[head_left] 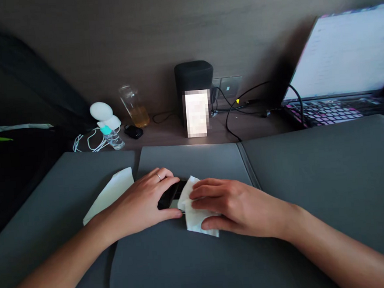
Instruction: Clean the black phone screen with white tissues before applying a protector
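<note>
A dark, glossy phone-like slab [167, 197] lies flat on the grey padded surface [200, 266] in front of me. Its left end is gripped by my left hand [146, 197], thumb on the near edge and fingers on the far edge. My right hand [231, 205] presses a white tissue [197, 218] down over the slab's right part, fingers bent on top of it. That end of the slab is hidden beneath the tissue. Beside my left wrist lies another folded white sheet [111, 193], partly covered by my forearm.
Along the back ledge stand a white round-headed device [101, 111], a small clear spray bottle [113, 137], a black small object [133, 131], a tilted glass bottle [137, 110] with amber liquid and a black speaker-like box [194, 76]. Black cables [228, 119] run toward a laptop [334, 107] at right.
</note>
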Demonstrator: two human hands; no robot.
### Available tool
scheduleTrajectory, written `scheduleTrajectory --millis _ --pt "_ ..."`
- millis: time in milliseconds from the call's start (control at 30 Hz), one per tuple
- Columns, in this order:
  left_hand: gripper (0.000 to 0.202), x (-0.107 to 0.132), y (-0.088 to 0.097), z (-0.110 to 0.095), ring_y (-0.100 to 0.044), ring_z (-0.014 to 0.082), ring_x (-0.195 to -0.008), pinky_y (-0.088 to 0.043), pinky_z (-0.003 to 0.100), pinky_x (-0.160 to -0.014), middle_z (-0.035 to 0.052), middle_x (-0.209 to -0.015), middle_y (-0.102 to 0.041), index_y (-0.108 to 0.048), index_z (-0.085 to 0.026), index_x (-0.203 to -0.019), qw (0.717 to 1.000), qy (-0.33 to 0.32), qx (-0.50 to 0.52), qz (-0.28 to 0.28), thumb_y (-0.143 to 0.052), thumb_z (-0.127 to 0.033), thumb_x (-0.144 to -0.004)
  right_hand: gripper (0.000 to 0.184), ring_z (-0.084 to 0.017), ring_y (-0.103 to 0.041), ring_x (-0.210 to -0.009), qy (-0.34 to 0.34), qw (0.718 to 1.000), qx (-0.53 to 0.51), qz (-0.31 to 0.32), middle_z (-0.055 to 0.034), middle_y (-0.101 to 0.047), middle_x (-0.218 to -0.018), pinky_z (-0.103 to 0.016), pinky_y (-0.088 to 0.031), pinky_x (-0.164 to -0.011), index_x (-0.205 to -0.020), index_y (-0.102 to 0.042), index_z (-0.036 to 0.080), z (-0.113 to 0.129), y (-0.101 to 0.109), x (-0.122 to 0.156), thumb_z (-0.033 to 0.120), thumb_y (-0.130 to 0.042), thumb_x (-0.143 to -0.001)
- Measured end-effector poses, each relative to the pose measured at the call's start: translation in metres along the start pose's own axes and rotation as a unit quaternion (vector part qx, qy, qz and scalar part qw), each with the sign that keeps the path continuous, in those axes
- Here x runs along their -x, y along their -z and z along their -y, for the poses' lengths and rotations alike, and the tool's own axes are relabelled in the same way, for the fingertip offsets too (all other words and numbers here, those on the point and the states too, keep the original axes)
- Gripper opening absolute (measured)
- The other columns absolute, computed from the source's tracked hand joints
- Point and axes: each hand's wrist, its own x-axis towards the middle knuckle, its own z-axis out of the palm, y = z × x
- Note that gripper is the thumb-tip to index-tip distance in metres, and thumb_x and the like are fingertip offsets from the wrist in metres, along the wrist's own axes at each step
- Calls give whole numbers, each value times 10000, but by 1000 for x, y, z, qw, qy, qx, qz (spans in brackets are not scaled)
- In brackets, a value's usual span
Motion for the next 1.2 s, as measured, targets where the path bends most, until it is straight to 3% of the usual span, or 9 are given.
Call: scheduleTrajectory --millis 167,333,500,700,867,1067,1200 --pt "516 0 1 0 -536 290 -1150 -487 421 -930 47 -1217 -569 -549 -290 -1282 1000 -7 4 -2 -693 -445 -812 301 -243 -555 -1138 -7 1000 17 -20 -108 -653 -1134 -429 -456 -995 -1139 -664 160 0 3 0 374 -569 -950" --pt "516 0 1 0 -543 287 -1132 -495 418 -911 44 -1208 -572 -544 -292 -1274 1000 -6 5 -2 -699 -439 -805 277 -212 -597 -1013 -2 1000 4 6 -90 -659 -1086 -391 -486 -916 -1066 -685 170 1 3 0 373 -518 -978" --pt "496 0 1 0 -534 280 -1147 -489 411 -926 39 -1215 -566 -547 -288 -1268 1000 -5 -4 3 -695 -418 -812 408 -254 -530 -1193 -8 1000 16 -13 -130 -606 -1227 -426 -418 -1045 -1234 -614 130 1 0 0 410 -582 -938" --pt "524 1 1 0 -531 276 -1149 -486 411 -937 45 -1235 -555 -527 -270 -1286 1000 -1 -18 13 -679 -485 -833 210 -206 -586 -1028 -30 999 12 8 -83 -643 -1078 -390 -460 -939 -1050 -670 173 -2 7 4 288 -505 -990" --pt "511 1 1 0 -530 282 -1149 -485 415 -931 46 -1222 -562 -535 -272 -1275 1000 -5 -15 9 -687 -465 -827 231 -225 -533 -1081 -35 999 23 18 -100 -604 -1148 -382 -470 -919 -1155 -634 162 2 5 2 250 -567 -952" --pt "532 1 1 0 -532 271 -1148 -480 402 -942 42 -1238 -558 -537 -258 -1286 1000 -2 -19 13 -683 -492 -831 159 -199 -531 -1006 -69 998 -6 12 -78 -605 -1051 -356 -461 -880 -1014 -653 170 1 9 7 178 -499 -975" --pt "526 1 2 -2 -533 262 -1145 -486 386 -928 34 -1232 -559 -527 -262 -1289 1000 5 -23 14 -686 -466 -832 136 -207 -516 -987 -53 998 0 27 -79 -597 -1030 -347 -453 -842 -989 -647 171 1 8 6 161 -513 -964"
